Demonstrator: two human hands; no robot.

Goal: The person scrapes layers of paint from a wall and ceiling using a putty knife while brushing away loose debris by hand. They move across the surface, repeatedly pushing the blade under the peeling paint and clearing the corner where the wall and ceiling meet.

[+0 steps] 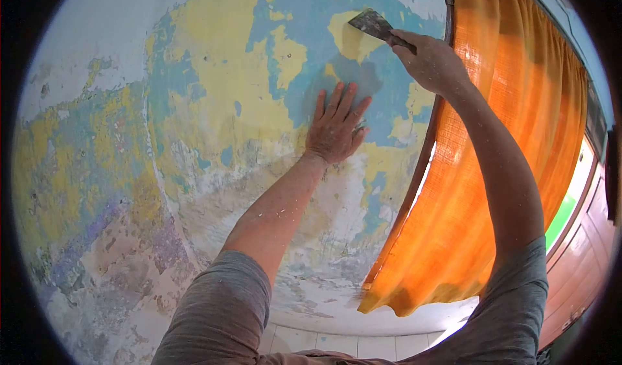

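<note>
The right hand [431, 60], in the upper right of the frame, is closed around the handle of a putty knife [370, 24], fingers wrapped tight and the wrist bent so that the blade points to the upper left. The putty knife is just right of top centre, its dark, paint-smeared blade over a yellow patch [355, 44] ringed by blue paint [311, 15]; whether the whole edge meets the surface, I cannot tell. The left hand [337, 125], near the centre of the frame, holds nothing — its fingers are spread and pointing up, with the palm laid against the wall [223, 60] below the blade. Pale flecks dot the left forearm [275, 209]. Around both hands the wall is a patchwork of yellow and blue, with white paint [97, 34] across the upper left and rough, stained plaster [129, 255] in the lower left. An orange curtain [505, 170] hangs down the right side of the frame, partly behind the right forearm [502, 157]. Grey sleeves [223, 300] enter from the bottom edge — above pale tiles [337, 344] at bottom centre.
</note>
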